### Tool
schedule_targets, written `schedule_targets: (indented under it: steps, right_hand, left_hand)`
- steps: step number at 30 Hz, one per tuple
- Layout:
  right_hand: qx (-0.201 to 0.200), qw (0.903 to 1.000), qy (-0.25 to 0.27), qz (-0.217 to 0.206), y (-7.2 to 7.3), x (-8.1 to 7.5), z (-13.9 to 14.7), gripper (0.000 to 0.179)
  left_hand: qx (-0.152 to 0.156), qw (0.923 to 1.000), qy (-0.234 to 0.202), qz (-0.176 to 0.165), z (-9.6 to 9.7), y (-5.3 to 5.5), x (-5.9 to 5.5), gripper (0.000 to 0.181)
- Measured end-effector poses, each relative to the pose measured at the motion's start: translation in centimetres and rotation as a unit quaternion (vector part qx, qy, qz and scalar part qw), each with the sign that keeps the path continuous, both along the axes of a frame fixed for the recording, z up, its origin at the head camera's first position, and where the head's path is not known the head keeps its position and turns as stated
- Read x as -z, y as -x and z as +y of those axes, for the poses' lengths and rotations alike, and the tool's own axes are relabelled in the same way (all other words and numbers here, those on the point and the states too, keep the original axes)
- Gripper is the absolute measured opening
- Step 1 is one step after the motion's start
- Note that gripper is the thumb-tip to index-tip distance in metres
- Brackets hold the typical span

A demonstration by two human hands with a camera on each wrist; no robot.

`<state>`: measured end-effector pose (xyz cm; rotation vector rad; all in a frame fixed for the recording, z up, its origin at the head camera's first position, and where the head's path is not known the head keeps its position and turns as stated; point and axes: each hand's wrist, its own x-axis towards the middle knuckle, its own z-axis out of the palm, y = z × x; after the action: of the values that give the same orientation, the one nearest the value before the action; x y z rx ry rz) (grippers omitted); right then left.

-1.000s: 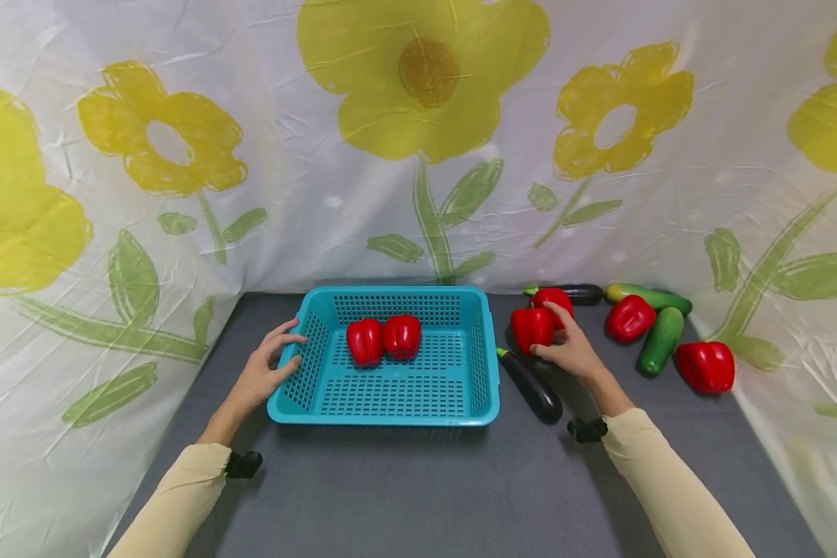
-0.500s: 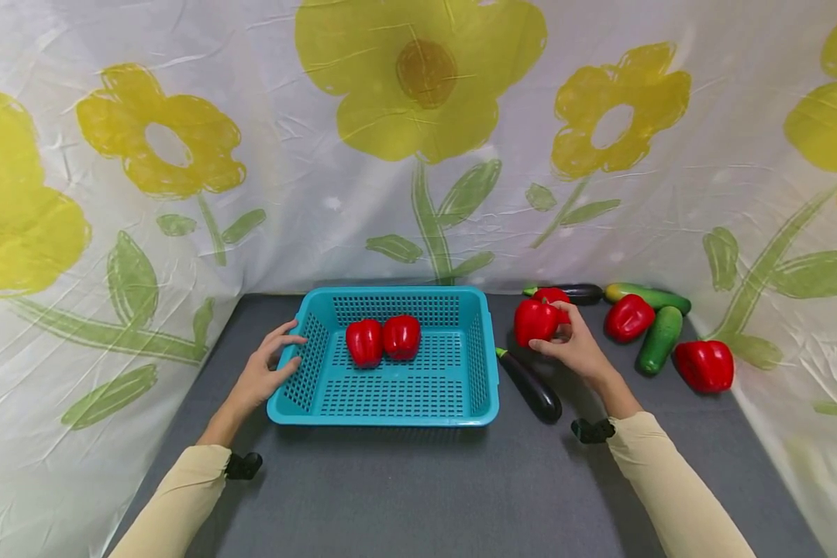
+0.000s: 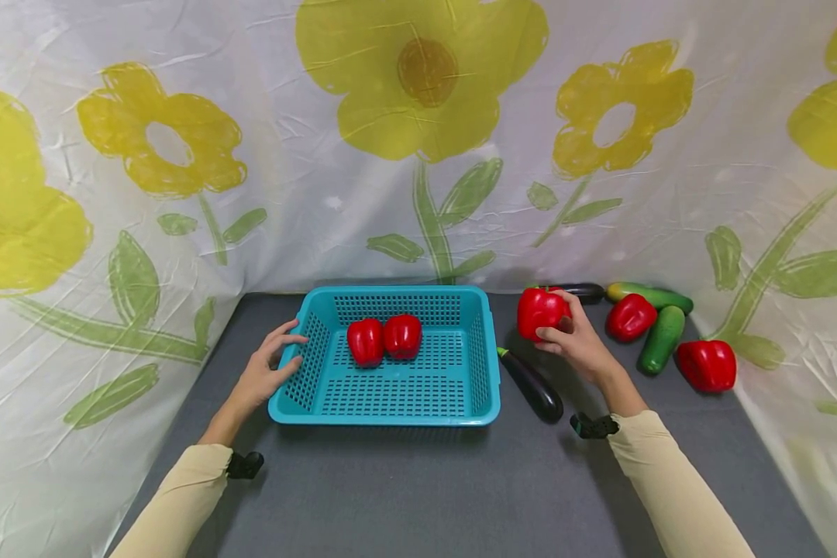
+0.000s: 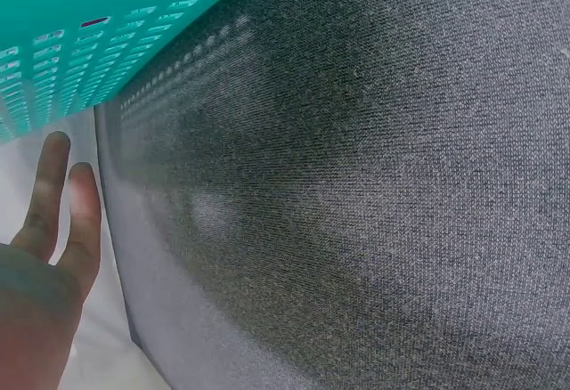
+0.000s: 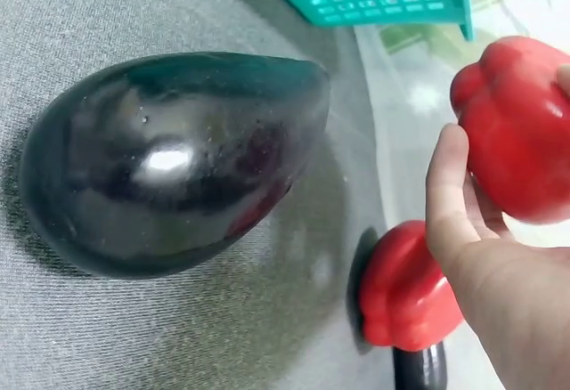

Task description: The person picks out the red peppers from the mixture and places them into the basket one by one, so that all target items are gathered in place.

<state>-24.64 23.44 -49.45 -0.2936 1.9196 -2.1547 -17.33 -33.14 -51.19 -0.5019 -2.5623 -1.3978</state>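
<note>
My right hand (image 3: 581,346) grips a red bell pepper (image 3: 539,313) between thumb and fingers, held up above the table right of the basket. In the right wrist view another bell pepper (image 5: 405,292) lies below it; the head view mostly hides that one behind the held pepper. A dark eggplant (image 3: 532,387) lies between the basket and my right wrist. At the left end of the turquoise basket (image 3: 384,421), my left hand (image 3: 263,373) has its fingers spread, fingertips right at the rim. Two red bell peppers (image 3: 402,336) sit side by side inside the basket.
Farther right lie a bell pepper (image 3: 631,318), a green cucumber (image 3: 663,341), a yellow-green cucumber (image 3: 650,297) and one more bell pepper (image 3: 707,365). Another eggplant (image 3: 586,293) rests by the back edge. A flowered cloth (image 3: 307,225) surrounds the grey table (image 3: 390,496).
My right hand has taken the pepper up off the table, raising it and shifting it slightly right, over the pepper behind. The left hand and basket stay in place.
</note>
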Motion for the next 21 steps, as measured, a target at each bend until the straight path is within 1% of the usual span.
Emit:
schedule_targets:
  steps: [5,7,11,17,21]
  right_hand:
    - [0.012,0.9998,-0.017,0.003,0.0,-0.4,-0.2,0.065]
    - [0.020,0.9991,-0.036,0.003,0.0,-0.7,-0.3,0.063]
    - [0.032,0.9965,-0.077,0.006,0.0,-1.4,-0.6,0.064]
    - [0.033,0.9939,-0.104,0.017,0.4,-2.6,-1.1,0.062]
    - [0.029,0.9896,-0.135,0.040,0.6,-3.4,-1.7,0.063]
  left_hand:
    - [-0.003,1.0000,-0.001,0.000,0.0,-0.1,0.0,0.031]
    - [-0.004,1.0000,0.001,0.000,-0.1,-0.1,0.0,0.031]
    - [-0.001,1.0000,-0.001,0.000,-0.2,0.0,0.1,0.032]
    - [0.005,0.9999,-0.010,0.003,-0.1,0.1,0.2,0.031]
    - [0.005,0.9999,-0.013,0.004,0.0,0.0,0.1,0.031]
